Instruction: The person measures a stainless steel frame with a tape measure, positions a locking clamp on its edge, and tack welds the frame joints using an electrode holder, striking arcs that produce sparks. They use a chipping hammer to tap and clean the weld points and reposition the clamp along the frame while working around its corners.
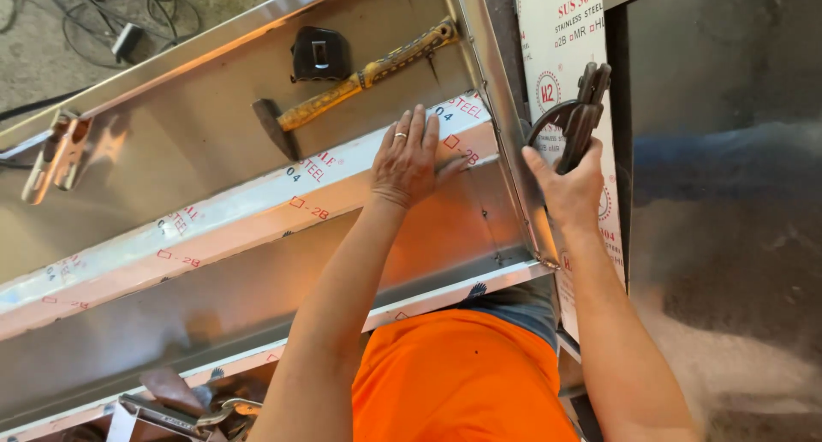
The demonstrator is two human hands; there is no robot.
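Head view: a person in an orange shirt leans over a long steel tray [214,108] on a workshop floor. The left hand [409,158] lies flat, fingers together and thumb out, on a film-wrapped metal strip [257,206] that crosses the tray from 8 o'clock to 2 o'clock. The right hand [568,190], at 3 o'clock of the left, has its fingers curled tight round the handles of dark locking pliers [575,123], whose curved jaws sit against the tray's end wall [505,142]; whether they bite the edge cannot be told. A hammer [360,80] with a yellow handle lies at 11 o'clock of the left hand, a black tape measure [319,55] just above it. 1 more clamp [58,149] grips the far rim at 9 o'clock. Tools [193,412] show at 7 o'clock.

Risks, as a judgement: the strip may slide if the flat palm eases, spoiling its line with the end wall; bare fingers lie near cut sheet edges and could be nicked; the pliers could slip off the thin wall and pinch skin.
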